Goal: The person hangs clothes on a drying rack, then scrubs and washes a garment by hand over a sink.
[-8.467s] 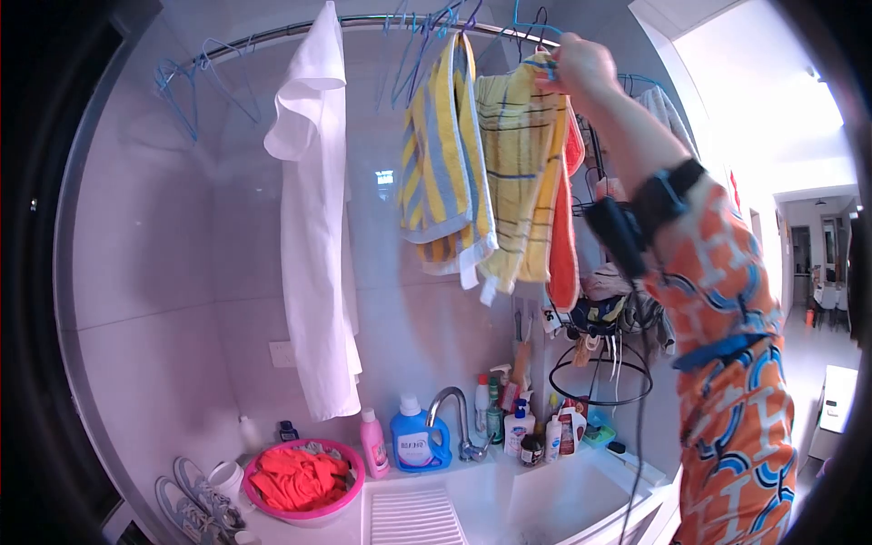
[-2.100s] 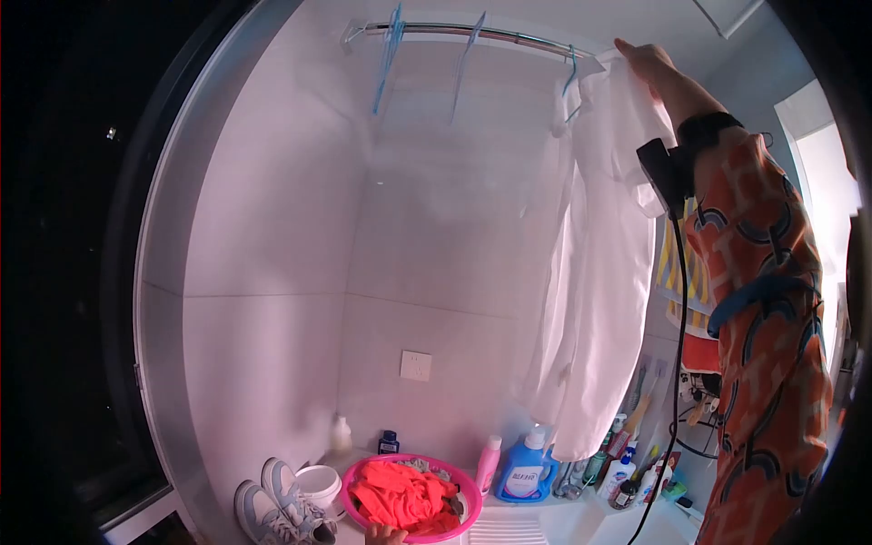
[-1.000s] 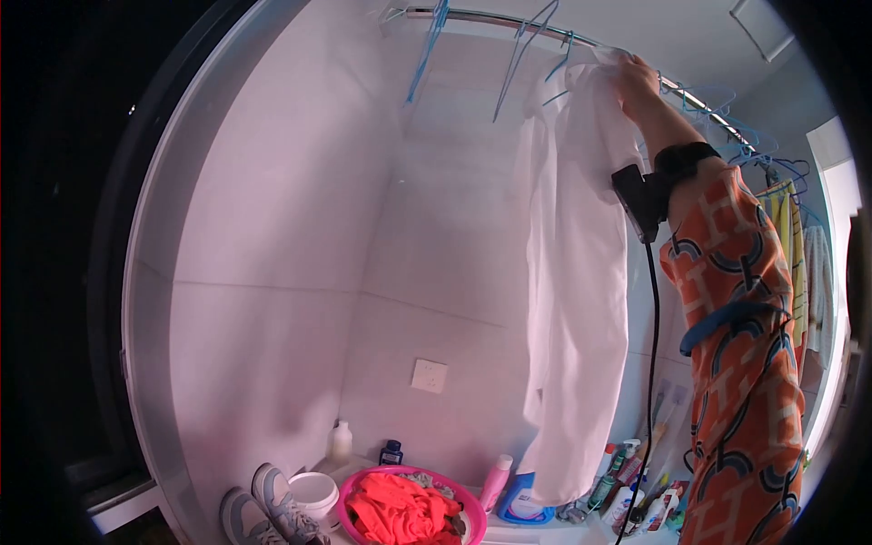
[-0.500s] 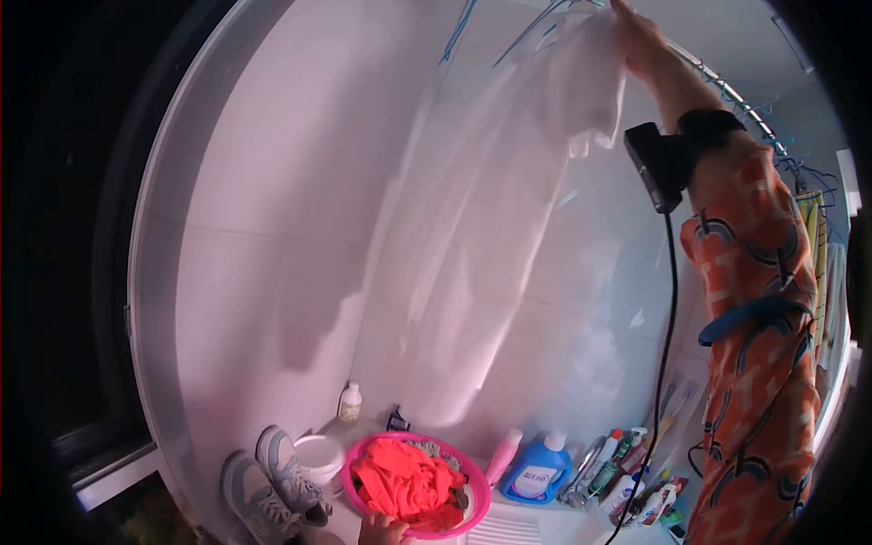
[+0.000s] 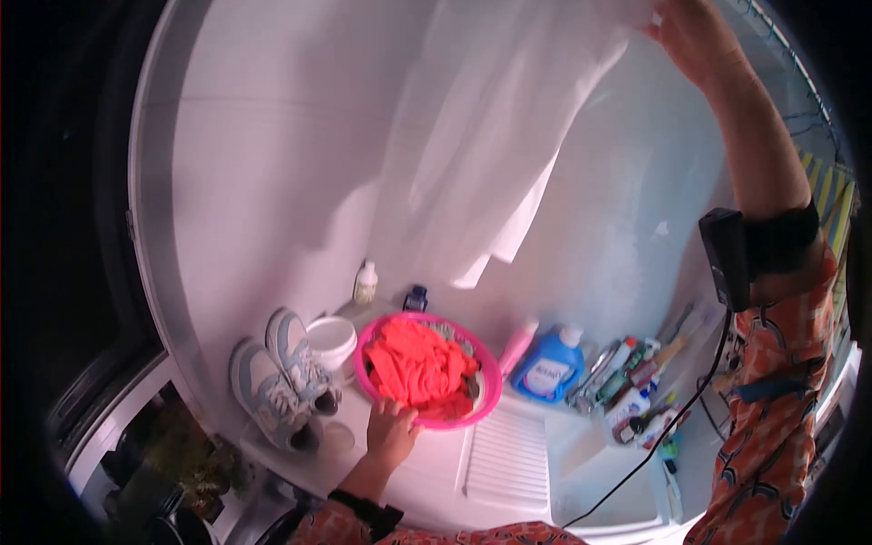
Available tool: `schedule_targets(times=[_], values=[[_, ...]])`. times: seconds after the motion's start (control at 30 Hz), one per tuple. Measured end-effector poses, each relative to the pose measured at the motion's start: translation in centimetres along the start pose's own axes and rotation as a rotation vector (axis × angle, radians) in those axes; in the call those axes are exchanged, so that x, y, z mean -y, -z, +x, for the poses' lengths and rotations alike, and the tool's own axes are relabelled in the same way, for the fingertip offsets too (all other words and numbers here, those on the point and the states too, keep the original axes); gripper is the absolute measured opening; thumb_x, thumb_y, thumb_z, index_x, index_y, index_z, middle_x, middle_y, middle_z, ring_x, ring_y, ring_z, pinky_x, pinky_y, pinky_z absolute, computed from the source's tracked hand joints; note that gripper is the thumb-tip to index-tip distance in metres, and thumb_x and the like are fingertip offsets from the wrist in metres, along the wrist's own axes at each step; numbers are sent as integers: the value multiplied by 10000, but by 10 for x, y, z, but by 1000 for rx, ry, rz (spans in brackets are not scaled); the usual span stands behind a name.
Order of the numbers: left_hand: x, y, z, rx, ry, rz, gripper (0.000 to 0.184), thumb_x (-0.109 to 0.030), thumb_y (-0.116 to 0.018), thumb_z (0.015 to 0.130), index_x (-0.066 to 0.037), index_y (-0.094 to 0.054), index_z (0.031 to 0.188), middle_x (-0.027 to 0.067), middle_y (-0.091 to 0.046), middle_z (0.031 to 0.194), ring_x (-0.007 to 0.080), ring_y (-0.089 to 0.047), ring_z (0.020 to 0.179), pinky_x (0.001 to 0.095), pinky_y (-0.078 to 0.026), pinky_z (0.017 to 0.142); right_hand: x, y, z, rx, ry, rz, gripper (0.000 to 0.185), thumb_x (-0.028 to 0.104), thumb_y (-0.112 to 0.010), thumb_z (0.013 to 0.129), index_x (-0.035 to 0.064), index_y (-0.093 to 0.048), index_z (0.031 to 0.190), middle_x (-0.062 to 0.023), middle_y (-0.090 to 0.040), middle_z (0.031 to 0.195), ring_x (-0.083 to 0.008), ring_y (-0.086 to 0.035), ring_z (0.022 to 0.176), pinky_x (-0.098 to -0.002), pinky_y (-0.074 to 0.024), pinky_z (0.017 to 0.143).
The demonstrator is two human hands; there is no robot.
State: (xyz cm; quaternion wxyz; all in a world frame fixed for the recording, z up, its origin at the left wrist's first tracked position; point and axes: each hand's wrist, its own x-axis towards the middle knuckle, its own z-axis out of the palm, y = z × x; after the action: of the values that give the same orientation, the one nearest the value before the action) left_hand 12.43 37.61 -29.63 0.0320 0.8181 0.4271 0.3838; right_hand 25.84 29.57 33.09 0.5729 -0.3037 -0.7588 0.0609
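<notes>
A long, thin white garment (image 5: 495, 136) hangs high in front of the wall, its top cut off by the upper edge of the view. At its upper right side my right hand (image 5: 692, 41) is raised, fingers closed on the cloth, partly blurred. Low in the middle, a pink basin (image 5: 491, 391) stands on the counter with a bright red-orange cloth (image 5: 413, 363) heaped in it and other laundry beneath. My left hand (image 5: 392, 434) grips the basin's near rim, fingertips over the edge.
Grey-white sneakers (image 5: 263, 386) and a white bucket (image 5: 331, 341) stand left of the basin. To the right are a pink bottle (image 5: 520, 347), a blue detergent bottle (image 5: 548, 365) and several other bottles. A ribbed washboard (image 5: 507, 459) adjoins the sink (image 5: 618, 490). A black cable (image 5: 649, 450) hangs from my right arm.
The view has tilted downward, so the basin and counter sit higher in it. More of my left hand and forearm shows. The garment's hem has shifted and spread.
</notes>
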Motion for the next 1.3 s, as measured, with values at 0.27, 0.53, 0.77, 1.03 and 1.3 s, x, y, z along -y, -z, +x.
schedule_targets(times=[0.27, 0.53, 0.77, 1.03, 1.3], values=[[-26, -1, 3, 214, 38, 116, 459, -428, -638, 763, -73, -611, 1052, 148, -553, 1121, 331, -413, 1174, 523, -203, 1050, -25, -63, -148, 0, 255, -254, 857, 442, -607, 813, 17, -164, 1411, -168, -177, 1454, -334, -59, 1362, -477, -111, 1097], [-35, -7, 18, 279, -80, 73, 475, -429, -619, 777, -72, -592, 1089, 153, -515, 1212, 338, -446, 1141, 533, -270, 1019, -97, -62, -237, 199, -54, 5, 641, 275, -650, 799, -19, -359, 1288, -108, -526, 1181, -197, -477, 1112, -327, -367, 941], [-10, -33, 97, 666, -104, 74, 559, -358, -600, 787, -163, -460, 1293, 172, -254, 1442, 416, -272, 1295, 591, -356, 945, -154, -59, -390, 90, -427, 145, 597, 161, -654, 820, -20, -362, 1308, -136, -518, 1180, -191, -511, 1114, -328, -453, 902], [-28, -50, 130, 739, -201, 664, 764, -147, -595, 775, -383, -228, 1402, 119, -166, 1482, 381, -258, 1318, 424, -448, 917, -161, 9, -584, -33, -954, -106, 386, 76, -615, 833, -7, -490, 1189, -130, -544, 1148, -212, -586, 1005, -302, -508, 792], [-27, -76, 165, 746, -195, 590, 328, -112, -501, 797, -156, -577, 1113, 153, -621, 1036, 304, -596, 987, 400, -482, 821, -155, 73, -661, -379, -1108, 41, 286, 183, -538, 913, -34, -546, 1100, -112, -601, 1055, -184, -624, 883, -258, -493, 698]])
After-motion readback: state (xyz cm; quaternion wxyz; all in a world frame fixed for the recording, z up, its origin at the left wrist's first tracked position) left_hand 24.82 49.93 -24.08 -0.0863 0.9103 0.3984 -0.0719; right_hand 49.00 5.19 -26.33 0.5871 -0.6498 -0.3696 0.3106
